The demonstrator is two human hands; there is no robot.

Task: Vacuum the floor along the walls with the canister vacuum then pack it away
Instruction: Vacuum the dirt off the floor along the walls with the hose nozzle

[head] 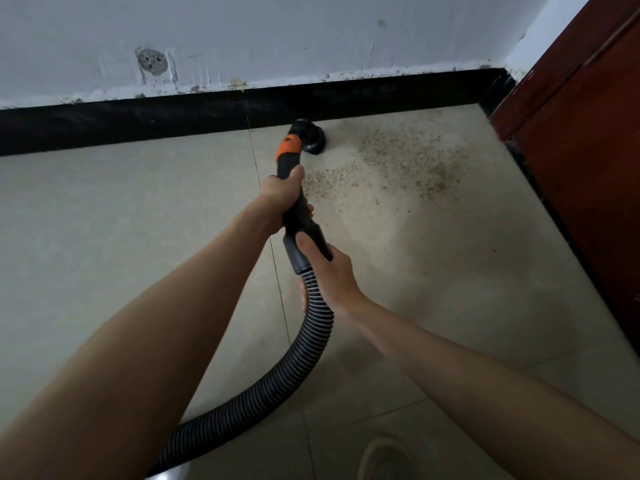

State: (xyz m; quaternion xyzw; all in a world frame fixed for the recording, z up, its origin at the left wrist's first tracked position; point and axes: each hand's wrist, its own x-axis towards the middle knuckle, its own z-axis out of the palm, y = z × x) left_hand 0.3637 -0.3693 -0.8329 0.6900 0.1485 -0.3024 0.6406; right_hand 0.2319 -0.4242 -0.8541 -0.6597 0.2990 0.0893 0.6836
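Observation:
My left hand [282, 199] grips the black vacuum handle [298, 216] just below its orange collar [289, 147]. My right hand [332, 271] holds the lower end of the handle where the ribbed grey hose [277, 372] joins it. The round black nozzle [313, 140] sits on the beige tiled floor [121, 220] close to the black skirting board [138, 123]. Brown grit [405, 161] is scattered on the tiles just right of the nozzle. The hose curves down and out of view at the bottom left. The canister is not in view.
A white scuffed wall [277, 39] with a patched hole [150, 62] rises above the skirting. A dark red wooden door or cabinet [585, 150] stands at the right, forming a corner. A light slipper toe [384, 459] shows at the bottom edge.

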